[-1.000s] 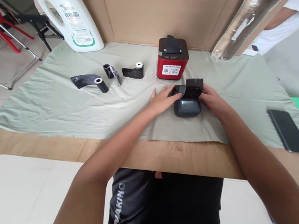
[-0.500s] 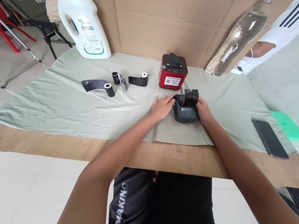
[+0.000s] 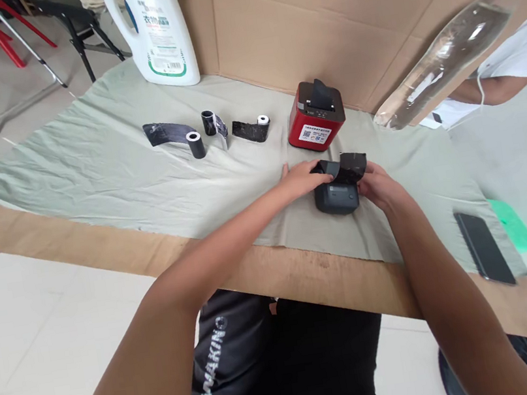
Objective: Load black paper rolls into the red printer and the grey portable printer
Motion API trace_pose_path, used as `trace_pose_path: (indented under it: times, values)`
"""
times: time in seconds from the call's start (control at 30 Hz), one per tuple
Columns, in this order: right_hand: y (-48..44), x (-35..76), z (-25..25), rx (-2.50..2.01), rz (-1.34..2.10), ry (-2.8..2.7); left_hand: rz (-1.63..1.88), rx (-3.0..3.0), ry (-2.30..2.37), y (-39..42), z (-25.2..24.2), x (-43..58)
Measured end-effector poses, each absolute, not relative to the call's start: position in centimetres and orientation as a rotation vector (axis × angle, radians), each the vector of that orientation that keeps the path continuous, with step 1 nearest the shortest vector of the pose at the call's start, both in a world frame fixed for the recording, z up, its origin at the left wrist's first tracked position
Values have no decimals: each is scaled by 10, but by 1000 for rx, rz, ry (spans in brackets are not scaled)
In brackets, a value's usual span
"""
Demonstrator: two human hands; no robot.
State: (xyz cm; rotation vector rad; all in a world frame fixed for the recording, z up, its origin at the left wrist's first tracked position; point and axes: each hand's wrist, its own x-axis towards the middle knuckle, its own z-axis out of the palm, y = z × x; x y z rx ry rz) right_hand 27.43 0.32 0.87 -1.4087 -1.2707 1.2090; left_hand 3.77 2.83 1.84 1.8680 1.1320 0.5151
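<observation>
A small dark grey printer [image 3: 336,198] sits on the pale green cloth [image 3: 92,177] in front of me. A strip of black paper [image 3: 345,167] curls over its top. My left hand [image 3: 303,178] rests at the printer's left side, fingertips pinching the strip's left end. My right hand [image 3: 380,185] grips the printer's right side and touches the strip's right end. Just behind stands a red printer [image 3: 314,117] with a black top.
Three black paper rolls [image 3: 196,145] [image 3: 210,123] [image 3: 253,128] lie left of the red printer. A white detergent jug [image 3: 155,32] and cardboard wall [image 3: 316,18] stand behind. A clear bottle [image 3: 445,58] leans at right, a phone [image 3: 483,247] lies near the right edge.
The view shifted as my head moved. Both hands stay at the dark printer; the black strip now lies flatter over its top, and my right hand has moved up to its end.
</observation>
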Motion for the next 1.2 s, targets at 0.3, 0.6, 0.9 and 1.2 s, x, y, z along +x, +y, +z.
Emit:
trace_pose_path:
  times: [0.3, 0.6, 0.9, 1.2]
  values:
    - [-7, 260, -13, -1282, 855, -1381, 601, 1962, 1182, 14, 13, 32]
    - [-17, 260, -6, -1200, 658, -1404, 620, 1989, 1081, 11, 17, 23]
    - [-22, 263, 6, -1097, 434, -1685, 803, 1981, 1123, 21, 4, 31]
    - [-28, 263, 25, -1193, 192, -1955, 747, 2010, 1032, 24, 10, 24]
